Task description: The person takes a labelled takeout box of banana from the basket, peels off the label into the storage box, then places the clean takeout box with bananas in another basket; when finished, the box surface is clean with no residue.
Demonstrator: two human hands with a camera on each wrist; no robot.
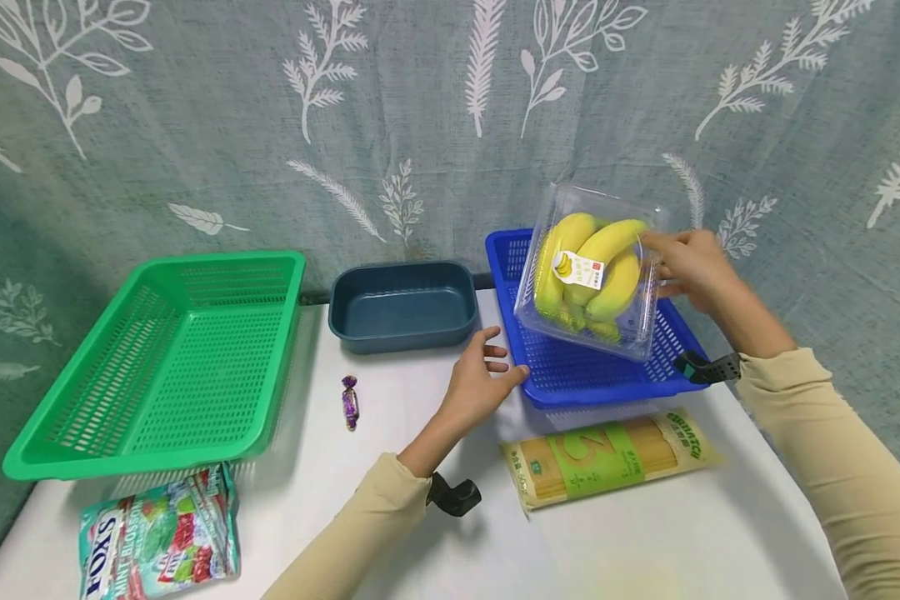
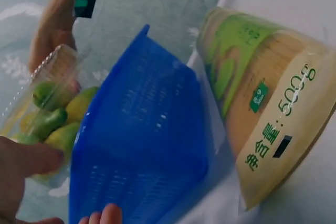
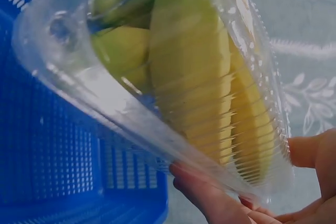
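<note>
A clear plastic box of bananas (image 1: 600, 267) is held tilted above the blue basket (image 1: 585, 379). My right hand (image 1: 693, 267) grips the box by its right side, thumb on one face and fingers on the other, as the right wrist view shows around the box (image 3: 189, 87). Near the basket's front left corner is my left hand (image 1: 480, 379), its fingers spread and loosely bent, holding nothing. In the left wrist view the blue basket (image 2: 152, 124) stands just beyond those fingers. A pack of noodles (image 1: 607, 458) lies in front of the basket.
At the left stands a green basket (image 1: 270, 400), with a bag of Fox's sweets (image 1: 157, 533) in front of it. A dark blue tray (image 1: 403, 343) sits at the middle back. One purple-wrapped candy (image 1: 350, 402) lies on the white table. A patterned curtain (image 1: 420, 125) hangs behind.
</note>
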